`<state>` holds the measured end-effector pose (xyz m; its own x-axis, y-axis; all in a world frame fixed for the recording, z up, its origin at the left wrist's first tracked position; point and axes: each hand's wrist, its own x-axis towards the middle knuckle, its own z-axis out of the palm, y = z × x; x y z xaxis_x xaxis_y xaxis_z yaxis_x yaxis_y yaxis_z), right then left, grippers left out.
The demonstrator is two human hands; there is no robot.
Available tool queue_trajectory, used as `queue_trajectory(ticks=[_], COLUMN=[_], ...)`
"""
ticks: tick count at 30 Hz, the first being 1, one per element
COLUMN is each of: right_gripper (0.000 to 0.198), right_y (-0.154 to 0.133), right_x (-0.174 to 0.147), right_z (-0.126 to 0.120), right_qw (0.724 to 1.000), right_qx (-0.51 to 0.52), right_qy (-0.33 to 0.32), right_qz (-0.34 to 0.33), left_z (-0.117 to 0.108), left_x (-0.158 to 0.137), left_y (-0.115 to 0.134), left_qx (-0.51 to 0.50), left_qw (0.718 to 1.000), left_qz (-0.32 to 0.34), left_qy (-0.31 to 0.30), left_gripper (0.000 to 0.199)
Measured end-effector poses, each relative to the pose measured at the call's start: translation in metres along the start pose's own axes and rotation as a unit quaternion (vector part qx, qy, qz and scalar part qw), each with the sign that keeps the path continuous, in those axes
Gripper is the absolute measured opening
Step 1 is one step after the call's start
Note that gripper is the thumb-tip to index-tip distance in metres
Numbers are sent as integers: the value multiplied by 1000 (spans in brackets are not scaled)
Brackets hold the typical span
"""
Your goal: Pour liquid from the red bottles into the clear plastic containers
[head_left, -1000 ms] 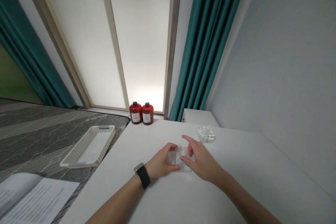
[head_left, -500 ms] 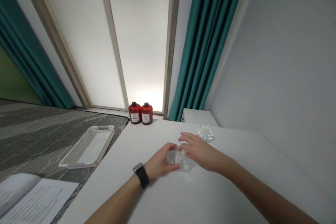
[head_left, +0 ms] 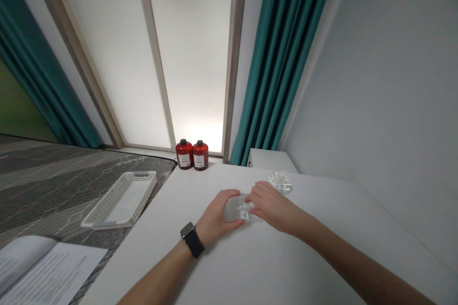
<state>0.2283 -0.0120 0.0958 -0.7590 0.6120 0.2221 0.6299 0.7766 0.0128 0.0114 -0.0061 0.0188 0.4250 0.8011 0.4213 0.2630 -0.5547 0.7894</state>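
Observation:
A small see-through plastic box (head_left: pixel 234 208) rests on the white table between my hands, with shiny clear film (head_left: pixel 247 213) at its right end. My left hand (head_left: pixel 214 217), with a black-strapped watch (head_left: pixel 193 239) on the wrist, curls round the box's left side, thumb at the near edge and fingers at the far edge. From the right, my right hand (head_left: pixel 270 205) closes its fingertips on the film at the box's right end; its palm hides part of that end. Just behind my right hand lies a crumpled clear plastic wrapper (head_left: pixel 281 181).
Two red bottles (head_left: pixel 192 155) with black caps stand at the far left corner of the white table (head_left: pixel 229 271). Left of it, a white perforated basket (head_left: pixel 93 221) and an open booklet (head_left: pixel 60 271) lie on a dark patterned surface. A white cabinet (head_left: pixel 272 158) stands beyond the far edge.
My right hand's spread fingers have drawn together onto the film at the box's right end. The box has shifted slightly, and my left hand has wrapped further round it.

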Motion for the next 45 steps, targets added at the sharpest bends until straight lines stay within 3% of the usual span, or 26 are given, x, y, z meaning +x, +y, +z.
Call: queue_trajectory(ticks=[7, 16, 20, 23, 26, 28, 31, 35, 39, 42, 45], right_gripper=[24, 14, 13, 36, 69, 72, 65, 60, 66, 73, 69], right_y=[-9, 0, 4, 2, -4, -10, -20, -28, -32, -38, -45], right_x=[-4, -2, -2, -5, -10, -13, -16, -20, -19, -13, -8], right_z=[-8, 7, 9, 18, 39, 56, 74, 85, 98, 106, 107], right_qw=[999, 998, 986, 948, 878, 849, 827, 816, 811, 814, 828], right_qx=[11, 64, 158, 270, 392, 451, 476, 464, 407, 339, 318], right_qy=[-9, 17, 13, 100, 196, 200, 212, 230, 274, 310, 317], right_qz=[-45, 0, 50, 135, 194, 192, 210, 257, 318, 354, 335], left_z=[-20, -7, -5, -10, -16, -18, -17, -15, -7, 2, 5], left_x=[5, -4, -2, 2, 4, 4, 4, 5, 2, -1, -2], left_y=[-2, 8, 6, 4, 2, 1, -1, -1, -1, 1, 3], left_qx=[-173, -17, -25, -111, -236, -291, -312, -275, -105, -19, 3], left_qw=[979, 998, 998, 994, 972, 956, 949, 959, 991, 995, 994], left_qz=[-9, 53, 49, 17, -6, -22, -48, -75, -84, -84, -77], left_qy=[-111, -20, -21, -6, 9, 14, 15, 1, 24, 56, 74], left_gripper=[56, 41, 42, 40, 35, 37, 41, 35, 21, 39, 57])
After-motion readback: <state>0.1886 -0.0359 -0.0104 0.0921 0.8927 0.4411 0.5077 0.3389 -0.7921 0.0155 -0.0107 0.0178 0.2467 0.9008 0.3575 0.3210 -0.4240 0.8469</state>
